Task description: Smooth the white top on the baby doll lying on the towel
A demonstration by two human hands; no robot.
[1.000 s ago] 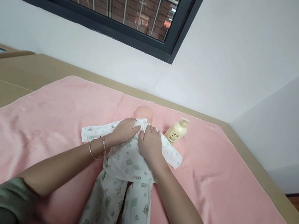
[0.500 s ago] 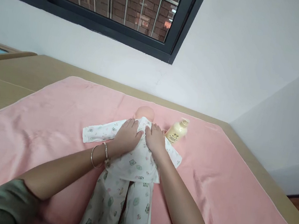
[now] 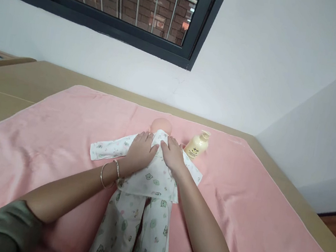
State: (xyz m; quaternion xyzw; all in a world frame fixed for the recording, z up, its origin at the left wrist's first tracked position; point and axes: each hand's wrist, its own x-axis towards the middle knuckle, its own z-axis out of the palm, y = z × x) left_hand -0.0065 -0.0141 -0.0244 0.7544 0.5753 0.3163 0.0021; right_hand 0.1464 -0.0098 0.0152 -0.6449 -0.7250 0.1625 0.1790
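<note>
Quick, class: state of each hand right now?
Left hand: open, palm flat on the doll's printed top, gripping nothing.
Right hand: open, flat on the same top near the collar.

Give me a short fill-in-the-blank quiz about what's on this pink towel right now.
1. Both hands, the left hand and the right hand, lie flat on the doll's ____.
2. The towel under the doll is ____.
3. The pump bottle stands on the doll's ____ side in the picture.
4. Bracelets circle the ____ wrist.

Missing words: chest; pink; right; left
</note>
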